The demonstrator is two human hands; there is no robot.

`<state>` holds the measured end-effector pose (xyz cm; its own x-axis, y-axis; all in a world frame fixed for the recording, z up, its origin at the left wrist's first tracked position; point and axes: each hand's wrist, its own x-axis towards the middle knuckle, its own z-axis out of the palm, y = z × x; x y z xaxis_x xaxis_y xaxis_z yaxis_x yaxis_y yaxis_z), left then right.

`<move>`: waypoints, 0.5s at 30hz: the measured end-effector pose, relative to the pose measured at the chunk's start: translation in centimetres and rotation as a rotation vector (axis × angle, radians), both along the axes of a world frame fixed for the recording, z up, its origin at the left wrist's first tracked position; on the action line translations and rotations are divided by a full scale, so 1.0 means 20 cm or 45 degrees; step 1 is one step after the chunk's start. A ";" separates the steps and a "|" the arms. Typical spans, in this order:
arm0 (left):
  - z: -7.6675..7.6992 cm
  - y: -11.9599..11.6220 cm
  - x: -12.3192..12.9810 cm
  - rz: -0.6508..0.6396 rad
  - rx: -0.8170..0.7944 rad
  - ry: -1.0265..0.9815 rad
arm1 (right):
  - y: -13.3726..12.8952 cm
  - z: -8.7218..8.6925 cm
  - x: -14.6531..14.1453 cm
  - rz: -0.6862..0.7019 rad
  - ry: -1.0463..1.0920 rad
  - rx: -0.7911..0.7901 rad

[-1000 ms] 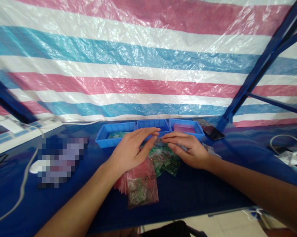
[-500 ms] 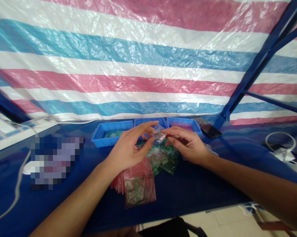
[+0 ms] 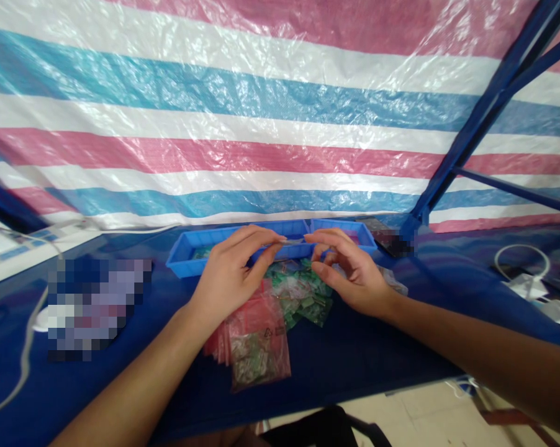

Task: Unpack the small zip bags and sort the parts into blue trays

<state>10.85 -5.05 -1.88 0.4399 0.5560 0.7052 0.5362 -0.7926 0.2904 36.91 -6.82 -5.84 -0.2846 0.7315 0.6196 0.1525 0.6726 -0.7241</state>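
Note:
Pinched between the thumb and fingers of my left hand [image 3: 236, 267] is a small clear plastic bag [image 3: 293, 241], seen nearly edge-on. My right hand [image 3: 354, 273] is at the bag's right end, its index fingertip at the edge and its thumb well apart below. Whether that fingertip touches the bag, I cannot tell. Beneath both hands lies a pile of green circuit boards in clear bags [image 3: 303, 295]. Several pink plastic bags [image 3: 261, 310] are fanned out left of the pile, the front one with small greenish parts inside.
Behind the hands stand blue plastic bins [image 3: 182, 264] in a row; one holds green pieces. A dark phone-like slab [image 3: 392, 242] lies right of them. White cables [image 3: 31, 347] run along the left, and a looped white cable [image 3: 498, 254] is at the right. A striped sheet [image 3: 261, 136] hangs behind.
The clear bag has turned from face-on to nearly edge-on. My right thumb and index finger have spread further apart. The view has shifted slightly.

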 end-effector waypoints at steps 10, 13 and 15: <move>0.02 -0.02 0.00 -0.072 -0.115 0.060 | 0.00 0.01 0.01 0.121 -0.243 0.209; 0.02 -0.01 0.00 -0.118 0.034 0.080 | 0.00 0.00 0.01 0.164 -0.087 0.029; 0.00 0.01 -0.01 -0.121 0.114 0.091 | -0.01 0.00 0.01 0.193 -0.015 -0.063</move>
